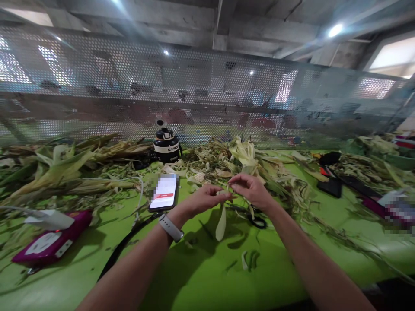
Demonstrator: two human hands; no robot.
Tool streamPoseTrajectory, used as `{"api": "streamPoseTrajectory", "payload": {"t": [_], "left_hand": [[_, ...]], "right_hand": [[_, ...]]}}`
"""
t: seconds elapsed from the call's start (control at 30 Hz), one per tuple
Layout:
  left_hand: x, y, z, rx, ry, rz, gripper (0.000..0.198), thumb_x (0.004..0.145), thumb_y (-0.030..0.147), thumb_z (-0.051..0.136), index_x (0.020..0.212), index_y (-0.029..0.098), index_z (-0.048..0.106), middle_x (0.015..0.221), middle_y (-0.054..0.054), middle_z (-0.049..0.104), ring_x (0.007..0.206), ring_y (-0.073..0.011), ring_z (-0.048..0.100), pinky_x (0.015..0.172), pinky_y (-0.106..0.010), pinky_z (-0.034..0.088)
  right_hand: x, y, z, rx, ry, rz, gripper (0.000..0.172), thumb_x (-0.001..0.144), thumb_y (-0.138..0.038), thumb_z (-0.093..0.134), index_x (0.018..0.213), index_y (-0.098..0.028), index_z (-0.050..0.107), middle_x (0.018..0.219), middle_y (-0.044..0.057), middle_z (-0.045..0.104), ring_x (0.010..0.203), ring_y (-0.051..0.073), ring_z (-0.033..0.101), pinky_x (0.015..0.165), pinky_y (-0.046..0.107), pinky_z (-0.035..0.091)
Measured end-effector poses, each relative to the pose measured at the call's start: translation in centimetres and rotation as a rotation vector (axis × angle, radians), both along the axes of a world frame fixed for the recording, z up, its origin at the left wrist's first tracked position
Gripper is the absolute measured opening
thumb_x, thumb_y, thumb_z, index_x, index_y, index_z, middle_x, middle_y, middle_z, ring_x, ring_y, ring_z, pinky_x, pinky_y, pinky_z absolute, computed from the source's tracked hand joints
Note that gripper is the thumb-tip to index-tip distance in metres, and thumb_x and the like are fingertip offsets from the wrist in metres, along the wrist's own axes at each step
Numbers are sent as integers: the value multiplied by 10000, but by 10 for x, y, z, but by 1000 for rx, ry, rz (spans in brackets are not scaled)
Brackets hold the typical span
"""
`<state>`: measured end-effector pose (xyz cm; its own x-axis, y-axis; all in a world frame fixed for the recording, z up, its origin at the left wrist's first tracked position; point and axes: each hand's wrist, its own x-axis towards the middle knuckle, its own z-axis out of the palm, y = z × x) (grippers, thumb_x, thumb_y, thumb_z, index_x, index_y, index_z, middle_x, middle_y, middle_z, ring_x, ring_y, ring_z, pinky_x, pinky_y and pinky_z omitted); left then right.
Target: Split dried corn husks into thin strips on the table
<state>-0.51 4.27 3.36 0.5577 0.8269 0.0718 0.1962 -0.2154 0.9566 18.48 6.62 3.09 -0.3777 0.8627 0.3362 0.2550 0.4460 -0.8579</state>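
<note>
My left hand, with a pale watch band on the wrist, is closed in a pinch on a corn husk strip, whose wide end hangs below the fingers. Close beside it, my right hand pinches the upper part of the strip, and a thin curled piece dangles under that palm. The fingertips of both hands nearly meet. Beneath the right wrist lie scissors, their black handle loop showing and the rest partly covered. Small husk scraps are scattered on the green table in front.
A lit phone lies left of my hands, a black strap near it. Behind stand a black bottle and heaps of dry husks. A magenta power bank sits at left. A perforated metal screen rises behind the table.
</note>
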Motion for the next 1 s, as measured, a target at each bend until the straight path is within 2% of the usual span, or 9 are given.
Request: {"api": "streamPoseTrajectory", "payload": {"t": [0.13, 0.27, 0.37, 0.43, 0.53, 0.6, 0.73, 0.9, 1.0], "left_hand": [[1, -4, -1, -115, 42, -79, 421, 719, 574, 556, 685, 159, 617, 469, 75, 303, 427, -56, 235, 404, -206, 170], [2, -3, -4, -204, 3, -130, 358, 718, 522, 596, 733, 166, 631, 473, 53, 457, 426, -61, 379, 428, -196, 283], [3, 3, -8, -247, -110, 4, 347, 709, 507, 613, 701, 159, 604, 510, 34, 526, 451, -66, 451, 458, -198, 341], [3, 7, -11, -272, -198, 119, 349, 706, 500, 619, 695, 152, 590, 536, 26, 545, 461, -61, 466, 463, -191, 345], [0, 12, -13, -293, -272, 211, 327, 659, 443, 687, 719, 143, 572, 585, 28, 556, 457, -41, 456, 446, -175, 318], [-1, 13, -13, -292, -302, 253, 336, 608, 392, 740, 727, 142, 550, 619, 31, 564, 466, -35, 456, 452, -175, 328], [0, 11, -13, -295, -352, 280, 332, 577, 348, 764, 712, 132, 552, 608, 31, 561, 467, -33, 450, 461, -183, 335], [1, 12, -11, -279, -372, 203, 310, 606, 371, 745, 670, 132, 559, 569, 31, 550, 424, -24, 397, 413, -187, 256], [-2, 14, -9, -260, -380, 246, 354, 606, 385, 743, 590, 151, 478, 500, 48, 500, 391, -19, 346, 390, -196, 186]], "right_hand": [[-3, 1, -3, 50, -44, -37, 158, 752, -305, 593, 820, -166, 626, 768, 20, 639, 733, 149, 582, 705, 289, 461], [-5, -2, -2, 174, -100, -141, 133, 770, -287, 563, 823, -182, 626, 798, 40, 641, 781, 181, 583, 762, 337, 457], [-3, -9, 6, 486, -120, -314, 224, 745, -215, 558, 962, -197, 610, 1028, 89, 603, 1033, 243, 506, 933, 412, 359], [-2, -15, 11, 609, -136, -376, 230, 726, -193, 559, 951, -197, 604, 1024, 98, 587, 1040, 260, 482, 932, 419, 340], [-4, -22, 13, 477, -339, -157, 74, 759, -245, 551, 774, -192, 600, 759, 53, 588, 750, 200, 523, 724, 335, 400], [-7, -23, 9, 376, -506, -14, 152, 777, -329, 564, 746, -185, 602, 690, 36, 576, 645, 166, 492, 623, 289, 368], [-14, -19, -3, 300, -605, -31, 296, 785, -454, 561, 860, -173, 621, 758, 58, 606, 655, 165, 500, 595, 268, 342], [-15, -15, -4, 270, -488, 106, 255, 879, -341, 433, 828, -164, 610, 769, 52, 608, 705, 159, 517, 650, 260, 372], [-11, -12, 0, 280, -457, 58, 284, 893, -333, 406, 726, -162, 559, 700, 26, 550, 673, 139, 486, 631, 244, 364]]}}
